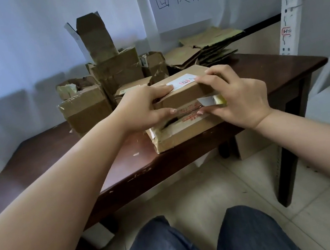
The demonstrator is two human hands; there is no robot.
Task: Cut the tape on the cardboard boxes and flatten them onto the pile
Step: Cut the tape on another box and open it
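Bare desk [41, 158] lies open to the left of the near box [183, 121], and a narrower bare strip runs along its right side toward the desk's far corner. Behind the near box, a crowd of upright boxes [108, 79] blocks the back left, while the flattened pile [206, 49] fills the back right. A white shelf post [290, 5] stands just beside the desk's right end.
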